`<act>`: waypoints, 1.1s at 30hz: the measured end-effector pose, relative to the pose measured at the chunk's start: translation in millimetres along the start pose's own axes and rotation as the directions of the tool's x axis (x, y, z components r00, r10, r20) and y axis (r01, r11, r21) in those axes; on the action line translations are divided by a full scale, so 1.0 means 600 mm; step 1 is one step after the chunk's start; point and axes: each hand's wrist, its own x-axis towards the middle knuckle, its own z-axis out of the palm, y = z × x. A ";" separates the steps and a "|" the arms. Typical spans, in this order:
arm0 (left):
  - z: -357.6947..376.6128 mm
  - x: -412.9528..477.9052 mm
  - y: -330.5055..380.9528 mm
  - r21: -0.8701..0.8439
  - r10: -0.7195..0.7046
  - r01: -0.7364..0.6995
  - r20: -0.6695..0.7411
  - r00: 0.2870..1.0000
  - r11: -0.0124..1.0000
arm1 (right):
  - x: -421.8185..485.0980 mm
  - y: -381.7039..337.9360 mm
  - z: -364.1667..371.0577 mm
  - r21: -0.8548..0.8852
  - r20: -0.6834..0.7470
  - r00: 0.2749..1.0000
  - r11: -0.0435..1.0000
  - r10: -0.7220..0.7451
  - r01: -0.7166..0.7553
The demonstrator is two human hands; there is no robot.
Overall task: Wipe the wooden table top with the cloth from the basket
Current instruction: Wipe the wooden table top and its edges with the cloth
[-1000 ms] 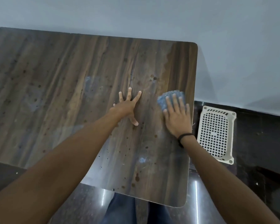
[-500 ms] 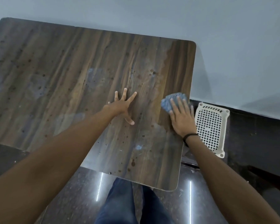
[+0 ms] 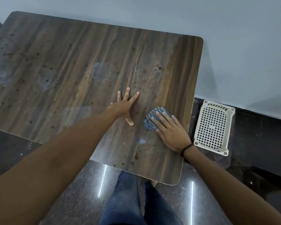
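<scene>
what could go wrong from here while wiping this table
1. The cloth lies near the table top's right edge under the flat fingers of the right hand, not gripped. An outward stroke might push it off toward the basket on the floor.
2. The left hand rests flat on spotted wood, so it may smear or pick up grime.
3. Spots cover the far left side, which could be missed.

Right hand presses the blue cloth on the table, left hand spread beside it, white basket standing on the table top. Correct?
No: the head view shows the basket on the dark floor right of the table, not on it. The rest holds.
</scene>
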 end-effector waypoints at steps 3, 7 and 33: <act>-0.001 0.005 -0.001 -0.010 -0.013 0.013 0.009 1.000 1.000 | 0.030 0.053 -0.015 0.082 -0.055 0.921 0.921 0.385 -0.380; -0.004 0.004 0.001 0.001 -0.020 0.020 0.022 1.000 1.000 | 0.040 -0.023 0.002 0.083 -0.056 0.887 0.888 0.458 -0.453; 0.055 -0.033 0.003 -0.102 0.043 -0.049 -0.058 0.997 0.994 | -0.035 -0.040 -0.006 0.137 -0.024 0.824 0.818 0.566 -0.558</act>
